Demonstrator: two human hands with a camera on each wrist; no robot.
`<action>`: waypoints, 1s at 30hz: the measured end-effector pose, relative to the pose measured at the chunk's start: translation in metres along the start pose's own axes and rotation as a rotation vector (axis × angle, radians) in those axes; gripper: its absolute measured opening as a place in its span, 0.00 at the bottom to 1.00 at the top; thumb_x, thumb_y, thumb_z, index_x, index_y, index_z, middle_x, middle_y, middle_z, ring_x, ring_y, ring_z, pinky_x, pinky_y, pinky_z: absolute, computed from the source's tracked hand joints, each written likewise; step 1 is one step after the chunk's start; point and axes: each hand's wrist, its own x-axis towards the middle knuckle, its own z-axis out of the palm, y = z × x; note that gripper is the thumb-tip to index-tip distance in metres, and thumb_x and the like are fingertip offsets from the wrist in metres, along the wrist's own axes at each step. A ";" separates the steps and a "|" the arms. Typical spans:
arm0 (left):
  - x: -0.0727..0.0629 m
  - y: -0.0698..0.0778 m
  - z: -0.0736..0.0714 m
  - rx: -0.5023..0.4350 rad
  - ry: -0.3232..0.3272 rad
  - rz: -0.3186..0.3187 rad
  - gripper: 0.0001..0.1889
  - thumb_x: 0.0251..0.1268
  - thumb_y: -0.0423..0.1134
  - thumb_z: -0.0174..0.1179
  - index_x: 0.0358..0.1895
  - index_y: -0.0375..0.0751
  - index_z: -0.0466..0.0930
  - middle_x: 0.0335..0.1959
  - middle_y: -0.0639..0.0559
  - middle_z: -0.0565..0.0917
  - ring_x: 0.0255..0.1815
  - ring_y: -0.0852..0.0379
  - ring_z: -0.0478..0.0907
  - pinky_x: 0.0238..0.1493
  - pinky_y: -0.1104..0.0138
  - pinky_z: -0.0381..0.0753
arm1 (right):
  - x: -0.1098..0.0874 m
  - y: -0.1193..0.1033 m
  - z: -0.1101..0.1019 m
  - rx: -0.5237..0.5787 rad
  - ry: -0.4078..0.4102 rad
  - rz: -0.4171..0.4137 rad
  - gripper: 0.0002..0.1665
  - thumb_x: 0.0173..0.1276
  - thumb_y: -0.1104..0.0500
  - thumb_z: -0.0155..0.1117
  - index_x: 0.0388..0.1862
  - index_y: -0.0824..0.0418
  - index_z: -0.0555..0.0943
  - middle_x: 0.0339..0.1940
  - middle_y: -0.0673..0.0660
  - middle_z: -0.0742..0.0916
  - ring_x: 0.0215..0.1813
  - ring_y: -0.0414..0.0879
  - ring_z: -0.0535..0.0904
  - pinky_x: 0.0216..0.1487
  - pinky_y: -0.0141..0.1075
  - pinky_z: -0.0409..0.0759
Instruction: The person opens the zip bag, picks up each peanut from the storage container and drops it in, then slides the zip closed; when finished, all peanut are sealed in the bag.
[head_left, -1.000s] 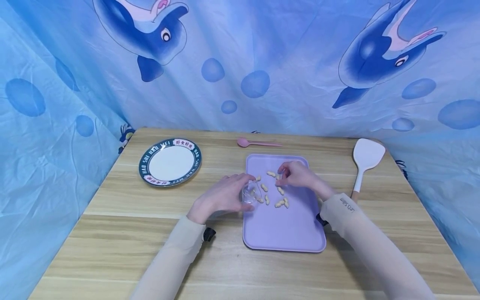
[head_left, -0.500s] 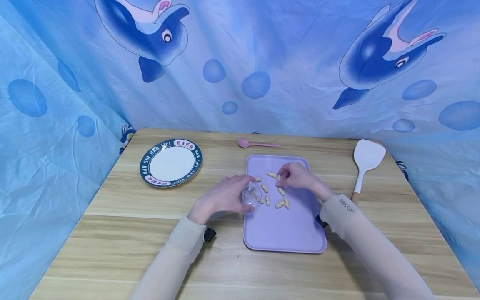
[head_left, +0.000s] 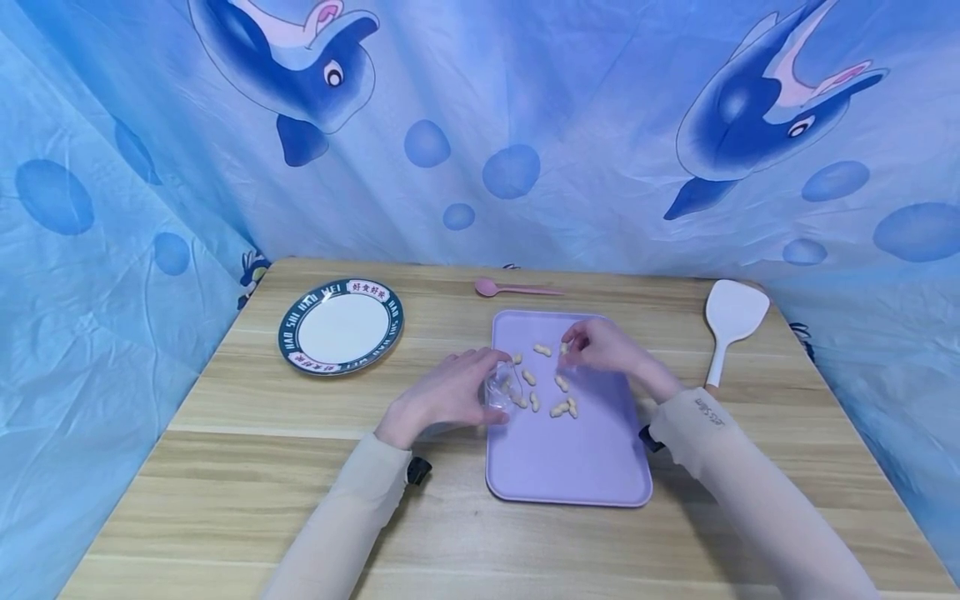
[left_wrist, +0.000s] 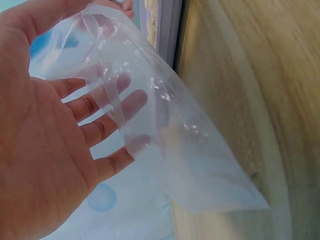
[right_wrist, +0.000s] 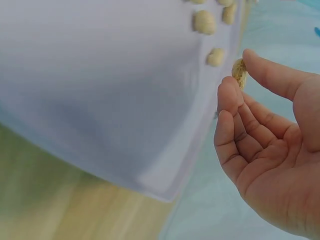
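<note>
My left hand (head_left: 446,392) holds a clear plastic bag (left_wrist: 170,135) at the left edge of a lilac tray (head_left: 570,458). In the left wrist view the bag's mouth is spread between the thumb and the fingers, with the fingertips showing through the film. Between thumb and fingertips, my right hand (head_left: 607,348) pinches a peanut (right_wrist: 239,73) above the tray's far right part. Several unshelled peanuts (head_left: 561,383) lie scattered over the middle and far half of the tray; some beside the bag show partly through it.
A white plate (head_left: 345,325) with a dark green patterned rim stands at the far left. Behind the tray lies a pink spoon (head_left: 517,288). To its right is a white spatula (head_left: 731,317), its handle partly behind the right sleeve. A blue dolphin-print curtain (head_left: 465,100) hangs behind the wooden table.
My right hand has moved slightly right and away from the body, lifting the pinched peanut from among the others. The left hand and the bag stay in place.
</note>
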 end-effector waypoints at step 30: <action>0.002 -0.005 0.004 0.007 0.060 0.032 0.46 0.49 0.55 0.73 0.72 0.46 0.61 0.66 0.50 0.72 0.66 0.54 0.69 0.66 0.51 0.68 | -0.019 -0.076 0.035 -0.011 -0.046 -0.224 0.18 0.58 0.65 0.76 0.46 0.69 0.82 0.25 0.48 0.83 0.26 0.38 0.77 0.33 0.32 0.78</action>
